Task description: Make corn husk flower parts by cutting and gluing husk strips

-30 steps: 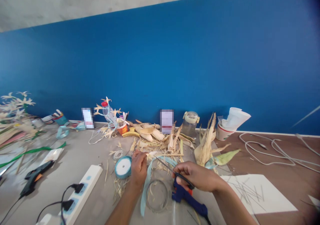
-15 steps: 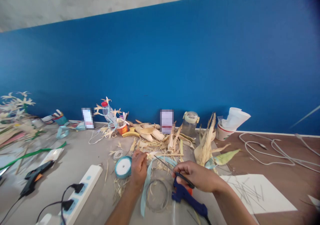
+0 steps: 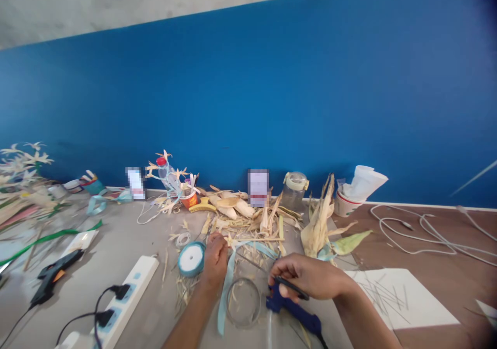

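My left hand [image 3: 216, 256] is closed just right of a blue ribbon spool [image 3: 191, 259]; what its fingers pinch is too small to make out. My right hand [image 3: 306, 276] grips a slim tool with a black handle [image 3: 293, 288]; its thin metal shaft [image 3: 252, 262] points left toward my left hand, and its exact kind is unclear. Under the right hand lies a dark blue glue gun [image 3: 295, 313], partly covered. A light blue ribbon [image 3: 227, 292] and a coil of thin wire [image 3: 244, 302] lie between my forearms.
Dry corn husks [image 3: 233, 206] and scraps lie behind the hands, before a blue partition [image 3: 248, 90]. A power strip [image 3: 132, 292] and black glue gun [image 3: 58, 276] are left. At right are paper with thin wires [image 3: 407, 302], a white cable [image 3: 419, 240] and a paper cup [image 3: 345, 204].
My right hand has shifted slightly right, drawing the tool's shaft away from my left hand. The left hand stays in nearly the same place, still closed.
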Demonstrator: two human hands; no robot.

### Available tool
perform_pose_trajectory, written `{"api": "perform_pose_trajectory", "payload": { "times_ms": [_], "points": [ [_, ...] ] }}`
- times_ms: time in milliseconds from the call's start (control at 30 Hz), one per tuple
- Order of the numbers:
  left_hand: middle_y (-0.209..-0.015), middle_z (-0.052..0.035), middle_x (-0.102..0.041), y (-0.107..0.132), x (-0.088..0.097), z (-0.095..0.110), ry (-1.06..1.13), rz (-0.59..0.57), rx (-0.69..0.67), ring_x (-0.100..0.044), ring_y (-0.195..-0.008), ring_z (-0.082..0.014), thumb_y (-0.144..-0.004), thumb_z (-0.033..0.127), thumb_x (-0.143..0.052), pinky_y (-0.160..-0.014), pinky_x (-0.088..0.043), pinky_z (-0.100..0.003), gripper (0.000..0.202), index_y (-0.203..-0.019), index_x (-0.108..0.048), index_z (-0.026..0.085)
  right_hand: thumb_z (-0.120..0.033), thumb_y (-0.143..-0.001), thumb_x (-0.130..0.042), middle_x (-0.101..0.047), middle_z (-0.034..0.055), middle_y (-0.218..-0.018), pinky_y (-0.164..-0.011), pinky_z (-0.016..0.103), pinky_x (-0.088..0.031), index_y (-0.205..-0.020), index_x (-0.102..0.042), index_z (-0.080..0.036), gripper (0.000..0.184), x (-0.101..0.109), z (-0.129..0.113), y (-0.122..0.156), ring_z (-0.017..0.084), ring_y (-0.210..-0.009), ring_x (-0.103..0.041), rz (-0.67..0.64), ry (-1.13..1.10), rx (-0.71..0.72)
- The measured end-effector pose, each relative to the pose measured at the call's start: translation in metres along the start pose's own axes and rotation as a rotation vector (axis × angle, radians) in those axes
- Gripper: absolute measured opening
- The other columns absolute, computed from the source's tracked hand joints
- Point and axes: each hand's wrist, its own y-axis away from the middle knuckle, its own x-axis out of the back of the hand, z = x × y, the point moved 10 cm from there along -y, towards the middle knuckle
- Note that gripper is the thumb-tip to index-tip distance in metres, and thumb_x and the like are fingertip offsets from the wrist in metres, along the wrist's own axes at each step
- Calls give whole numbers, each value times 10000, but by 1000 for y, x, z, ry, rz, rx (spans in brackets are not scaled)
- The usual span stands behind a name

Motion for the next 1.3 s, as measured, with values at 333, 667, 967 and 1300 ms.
{"api": "perform_pose_trajectory", "payload": {
  "times_ms": [333,667,967,1300],
  "points": [
    [-722,-37,-569,0,-1,4,-18,-11,-40,-541,-821,-209,-825,182,-459,-748,-473,-345,182,-669,-548,210,-320,-773,-557,-510,-54,-503,-454,170,-323,-822,-593,-141,189,0,-6,-3,67,-445,-423,24,-4,44],
    [-728,-43,-597,2,-2,8,-15,-15,-96,-545,-824,-212,-855,195,-449,-756,-474,-356,176,-801,-617,200,-345,-737,-591,-495,-60,-484,-450,176,-312,-768,-577,-158,190,-1,-9,-3,72,-443,-410,42,-44,25],
    [-708,-36,-607,2,-1,14,-27,-5,-142,-562,-815,-211,-862,195,-449,-764,-478,-360,195,-814,-638,197,-290,-746,-577,-500,-59,-483,-446,170,-313,-764,-580,-151,140,1,-5,-4,69,-441,-415,42,-64,28],
    [-710,-34,-617,1,-2,15,-39,-29,-159,-550,-816,-209,-859,176,-446,-772,-473,-362,195,-806,-633,195,-242,-778,-544,-526,-43,-516,-454,170,-327,-793,-630,-141,133,5,4,-5,72,-448,-443,84,31,37]
  ]
}}
